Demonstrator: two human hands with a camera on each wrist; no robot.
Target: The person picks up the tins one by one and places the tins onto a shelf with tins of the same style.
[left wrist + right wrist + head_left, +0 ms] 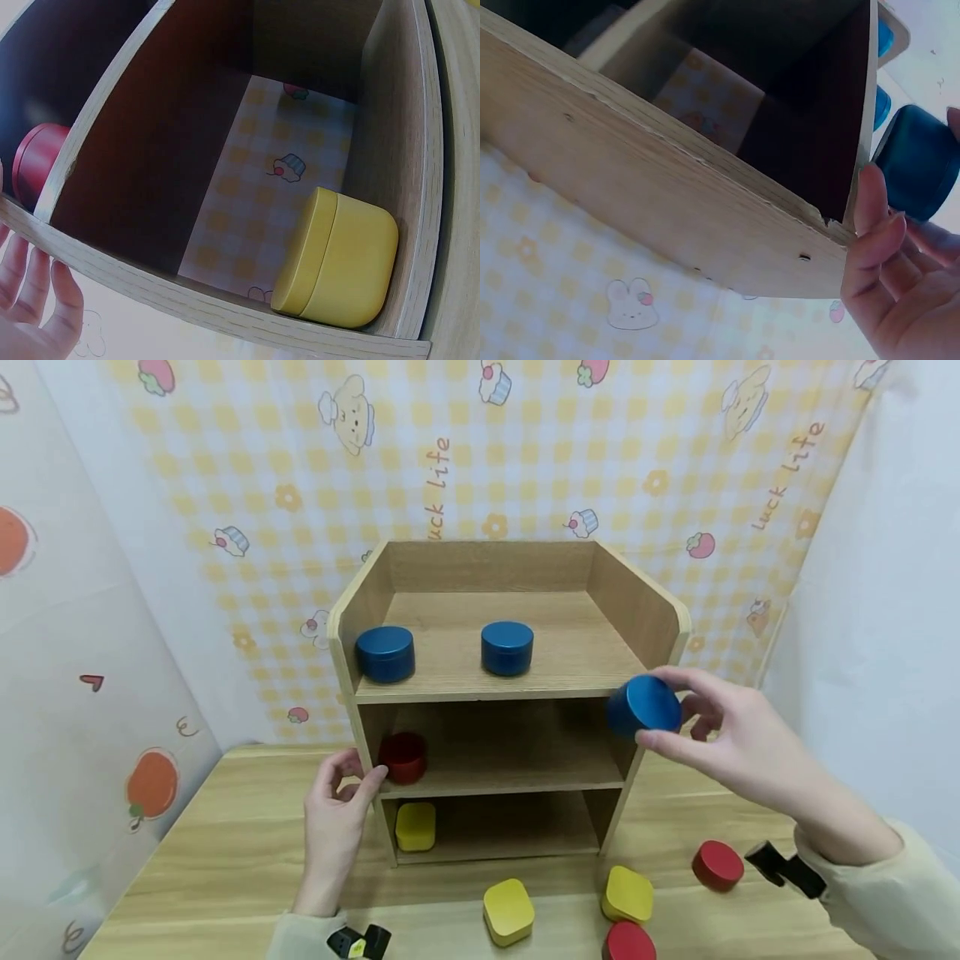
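My right hand [738,735] pinches a blue round tin [645,705] between thumb and fingers. The tin is held tilted in front of the right end of the wooden shelf's top board; the right wrist view shows this blue tin [919,161] beside the shelf edge. My left hand [335,827] grips the left side panel of the wooden shelf [502,789], its thumb at the front edge near a red round tin [403,758] on the middle level. Two blue tins, one at the left [386,654] and one mid-board [507,648], stand on top. A yellow square tin [416,827] occupies the bottom level's left corner.
On the wooden table [247,860] before the shelf lie a yellow tin [508,912], another yellow tin [627,894] touching a red tin [629,942], and a red tin [717,865] farther right. A patterned cloth [487,460] hangs behind, with pale sheets at both sides.
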